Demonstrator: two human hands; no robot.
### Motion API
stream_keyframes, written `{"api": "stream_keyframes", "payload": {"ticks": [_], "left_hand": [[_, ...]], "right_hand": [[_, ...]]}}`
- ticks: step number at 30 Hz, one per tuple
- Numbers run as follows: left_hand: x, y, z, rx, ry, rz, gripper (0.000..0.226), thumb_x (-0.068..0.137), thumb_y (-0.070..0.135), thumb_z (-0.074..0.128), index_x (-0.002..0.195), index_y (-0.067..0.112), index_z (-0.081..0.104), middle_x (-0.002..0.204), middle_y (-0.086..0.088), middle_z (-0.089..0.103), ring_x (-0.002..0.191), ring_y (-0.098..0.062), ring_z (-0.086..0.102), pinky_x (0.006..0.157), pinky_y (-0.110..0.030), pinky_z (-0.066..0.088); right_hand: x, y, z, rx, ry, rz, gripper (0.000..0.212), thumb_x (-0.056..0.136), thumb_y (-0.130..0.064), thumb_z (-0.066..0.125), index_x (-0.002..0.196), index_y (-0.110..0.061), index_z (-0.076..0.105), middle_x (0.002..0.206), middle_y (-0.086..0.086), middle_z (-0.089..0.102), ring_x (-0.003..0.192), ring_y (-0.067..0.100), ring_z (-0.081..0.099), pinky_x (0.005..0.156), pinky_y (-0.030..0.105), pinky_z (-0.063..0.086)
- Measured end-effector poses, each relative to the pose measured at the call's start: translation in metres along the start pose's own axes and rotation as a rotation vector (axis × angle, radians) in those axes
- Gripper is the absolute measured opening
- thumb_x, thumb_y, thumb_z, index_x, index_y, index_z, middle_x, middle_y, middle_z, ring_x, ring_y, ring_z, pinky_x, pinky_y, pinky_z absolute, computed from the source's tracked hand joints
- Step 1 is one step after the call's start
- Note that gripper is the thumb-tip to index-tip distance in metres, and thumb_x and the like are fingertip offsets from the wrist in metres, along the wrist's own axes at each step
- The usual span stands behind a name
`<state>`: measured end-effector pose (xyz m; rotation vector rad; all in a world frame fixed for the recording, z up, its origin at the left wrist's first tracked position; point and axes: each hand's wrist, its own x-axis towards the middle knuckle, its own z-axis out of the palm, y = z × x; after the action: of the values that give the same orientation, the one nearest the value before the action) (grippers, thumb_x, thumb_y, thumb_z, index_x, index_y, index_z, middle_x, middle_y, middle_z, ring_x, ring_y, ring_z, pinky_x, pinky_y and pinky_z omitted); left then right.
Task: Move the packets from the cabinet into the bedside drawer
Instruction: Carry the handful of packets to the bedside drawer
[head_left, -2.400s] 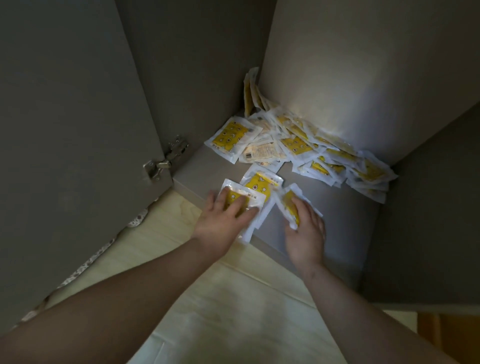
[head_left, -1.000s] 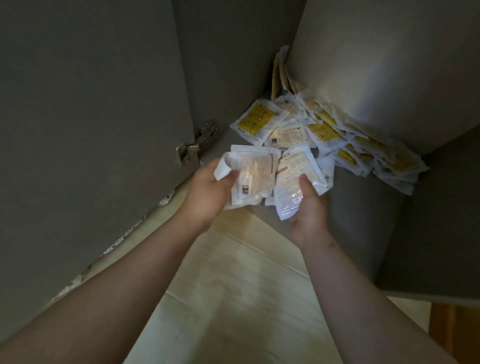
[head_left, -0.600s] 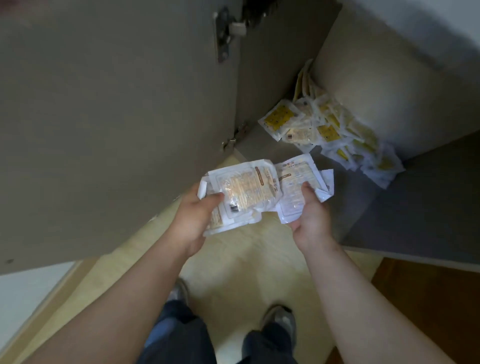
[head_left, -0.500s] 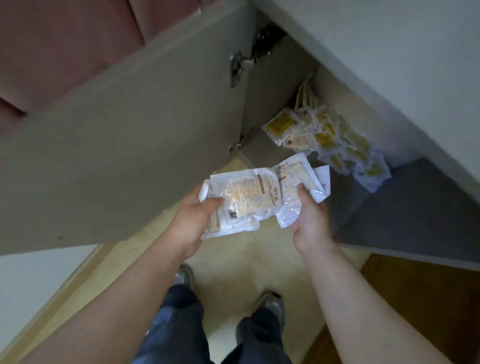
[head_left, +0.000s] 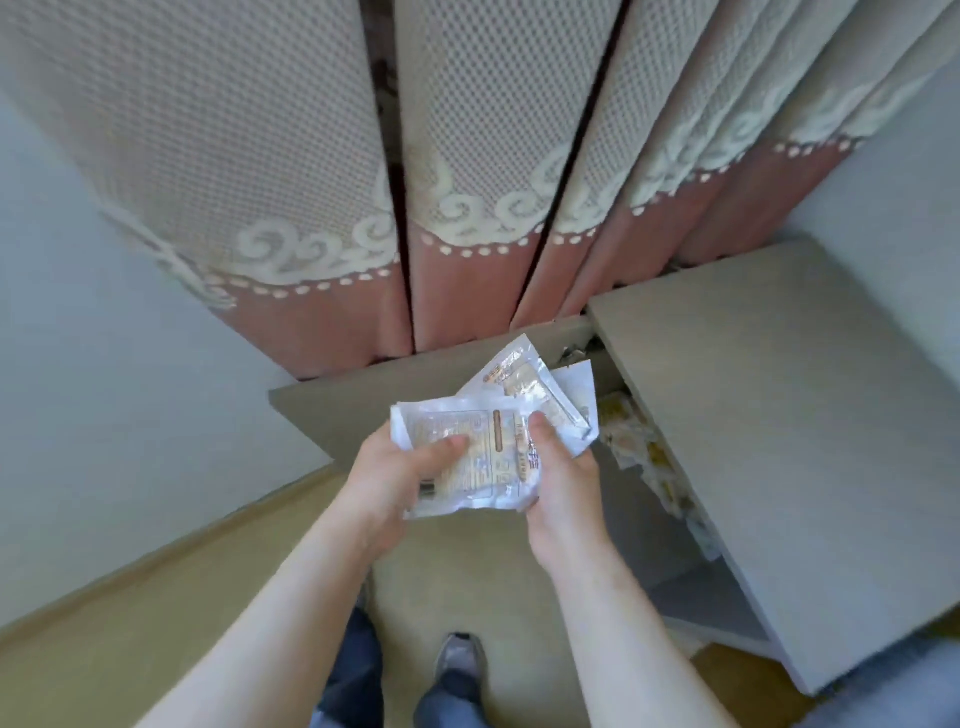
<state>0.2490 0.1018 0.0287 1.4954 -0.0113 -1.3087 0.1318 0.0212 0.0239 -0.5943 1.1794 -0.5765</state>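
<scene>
Packets (head_left: 470, 457) sit bunched between both hands above the floor, in front of the open cabinet. I count at least three in the bundle: one broad one facing me, one angled up behind it (head_left: 522, 376), and a white corner of a third (head_left: 576, 384) past that; I cannot tell whether more are tucked underneath. My left hand (head_left: 395, 475) clamps the left side of the bundle, thumb pressed on the printed face. My right hand (head_left: 558, 475) grips the right side, thumb on top as well.

One cabinet (head_left: 779, 441) stands at right, its flat top running toward the lower right. One door (head_left: 363, 400) swings out to the left, its top edge just behind the bundle. In the gap under the cabinet top's left edge I see more packets (head_left: 639, 447) lying on the inner shelf, yellow and white, too jumbled and shadowed to count.

Five curtain (head_left: 311, 182) folds or so hang behind the door, lace over a rose hem. A pale wall (head_left: 104, 389) fills the left. The floor (head_left: 452, 571) between the door's edge and the cabinet front is open beneath the arms, with one shoe (head_left: 457, 657) and two trouser legs (head_left: 353, 670) showing at the bottom edge.
</scene>
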Motion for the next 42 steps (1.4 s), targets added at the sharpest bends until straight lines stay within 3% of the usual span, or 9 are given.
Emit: {"api": "stream_keyframes", "payload": {"ticks": [3, 9, 16, 19, 23, 31, 34, 40, 42], "left_hand": [[-0.045, 0.024, -0.001, -0.11, 0.07, 0.081, 0.027, 0.084, 0.003, 0.065, 0.11, 0.008, 0.062, 0.1, -0.013, 0.073, 0.091, -0.032, 0.07, 0.078, -0.048, 0.057], [-0.137, 0.074, -0.042, -0.354, 0.346, 0.284, 0.028, 0.086, 0.005, 0.063, 0.114, 0.007, 0.061, 0.103, -0.012, 0.071, 0.087, -0.026, 0.07, 0.061, -0.032, 0.058], [-0.258, 0.09, -0.138, -0.778, 0.741, 0.487, 0.014, 0.086, 0.005, 0.064, 0.097, 0.012, 0.062, 0.08, -0.001, 0.073, 0.064, -0.012, 0.071, 0.052, -0.026, 0.057], [-0.32, 0.086, -0.188, -0.944, 0.893, 0.552, 0.018, 0.086, 0.006, 0.065, 0.103, 0.009, 0.062, 0.089, -0.005, 0.071, 0.07, -0.014, 0.07, 0.057, -0.029, 0.059], [-0.408, 0.07, -0.26, -1.067, 1.004, 0.658, 0.016, 0.085, 0.012, 0.066, 0.101, 0.011, 0.064, 0.101, -0.012, 0.071, 0.091, -0.026, 0.069, 0.082, -0.051, 0.055], [-0.578, 0.029, -0.395, -1.215, 1.267, 0.91, 0.022, 0.087, 0.016, 0.064, 0.109, 0.014, 0.064, 0.108, -0.012, 0.069, 0.097, -0.027, 0.067, 0.067, -0.041, 0.059], [-0.639, 0.001, -0.434, -1.27, 1.413, 0.986, 0.018, 0.089, 0.017, 0.063, 0.107, 0.014, 0.063, 0.106, -0.009, 0.069, 0.098, -0.025, 0.067, 0.078, -0.044, 0.057], [-0.724, -0.047, -0.499, -1.39, 1.69, 1.054, 0.014, 0.089, 0.019, 0.063, 0.103, 0.016, 0.061, 0.107, -0.007, 0.067, 0.093, -0.021, 0.065, 0.089, -0.042, 0.052], [-0.747, -0.059, -0.525, -1.421, 1.771, 1.101, 0.017, 0.09, 0.02, 0.062, 0.107, 0.016, 0.059, 0.109, -0.008, 0.067, 0.094, -0.021, 0.065, 0.086, -0.038, 0.051]], "right_hand": [[-0.039, -0.027, 0.024, 0.004, -0.092, -0.014, 0.015, 0.091, -0.018, 0.059, 0.103, -0.022, 0.066, 0.102, 0.004, 0.073, 0.089, 0.019, 0.07, 0.079, 0.038, 0.055], [-0.125, -0.053, 0.091, -0.069, -0.274, -0.019, 0.016, 0.089, -0.021, 0.061, 0.104, -0.023, 0.065, 0.108, 0.001, 0.071, 0.105, 0.02, 0.065, 0.1, 0.046, 0.046], [-0.242, -0.027, 0.183, -0.202, -0.575, 0.055, 0.014, 0.092, -0.015, 0.056, 0.097, -0.021, 0.067, 0.094, -0.004, 0.074, 0.091, 0.015, 0.069, 0.088, 0.039, 0.052], [-0.299, 0.004, 0.228, -0.282, -0.739, 0.095, 0.014, 0.093, -0.016, 0.054, 0.095, -0.02, 0.067, 0.086, -0.005, 0.075, 0.077, 0.011, 0.071, 0.079, 0.034, 0.053], [-0.381, 0.058, 0.281, -0.363, -0.901, 0.091, 0.017, 0.094, -0.015, 0.052, 0.102, -0.018, 0.066, 0.092, 0.0, 0.074, 0.086, 0.019, 0.069, 0.08, 0.038, 0.053], [-0.543, 0.168, 0.365, -0.37, -1.158, 0.252, 0.022, 0.094, -0.025, 0.053, 0.113, -0.02, 0.063, 0.091, -0.003, 0.074, 0.078, 0.011, 0.071, 0.069, 0.033, 0.056], [-0.604, 0.217, 0.383, -0.434, -1.255, 0.311, 0.023, 0.095, -0.023, 0.052, 0.115, -0.02, 0.061, 0.093, -0.002, 0.073, 0.074, 0.009, 0.072, 0.056, 0.025, 0.055], [-0.694, 0.302, 0.423, -0.562, -1.393, 0.36, 0.03, 0.094, -0.015, 0.05, 0.123, -0.02, 0.057, 0.111, 0.004, 0.069, 0.098, 0.021, 0.066, 0.075, 0.034, 0.052], [-0.721, 0.331, 0.439, -0.608, -1.44, 0.385, 0.032, 0.093, -0.013, 0.049, 0.124, -0.021, 0.057, 0.109, 0.003, 0.069, 0.095, 0.019, 0.067, 0.07, 0.031, 0.053]]}}
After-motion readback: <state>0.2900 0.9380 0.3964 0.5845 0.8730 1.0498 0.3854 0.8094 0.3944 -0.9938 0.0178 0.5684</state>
